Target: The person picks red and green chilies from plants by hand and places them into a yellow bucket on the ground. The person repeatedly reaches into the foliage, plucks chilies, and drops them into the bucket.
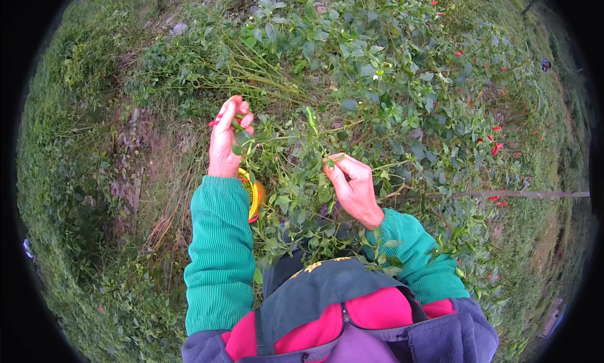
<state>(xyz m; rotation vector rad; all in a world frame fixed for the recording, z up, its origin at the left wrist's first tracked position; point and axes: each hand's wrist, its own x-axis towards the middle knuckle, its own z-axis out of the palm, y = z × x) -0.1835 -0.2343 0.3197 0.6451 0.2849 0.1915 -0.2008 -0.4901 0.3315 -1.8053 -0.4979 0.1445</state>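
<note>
My left hand (pixel 225 143) is curled around a few chili peppers. Red tips (pixel 215 122) stick out past its edge, and a green leaf (pixel 239 141) hangs by the fingers. Thumb and fingertips of my right hand (pixel 354 186) pinch a small leafy sprig (pixel 331 161) on a chili plant (pixel 302 188). Between the hands, a green chili pepper (pixel 310 116) shows on the plant, a little above my right hand. Partly behind my left wrist is a yellow and red container (pixel 257 198); my sleeve and the foliage hide much of it.
Chili bushes (pixel 377 51) spread ahead and to the right, with red peppers (pixel 496 148) among the leaves. A thin pole or cord (pixel 524 193) runs out to the right. Dry stalks (pixel 165 221) lie on the ground at left. Branches touch my dark apron (pixel 306 297).
</note>
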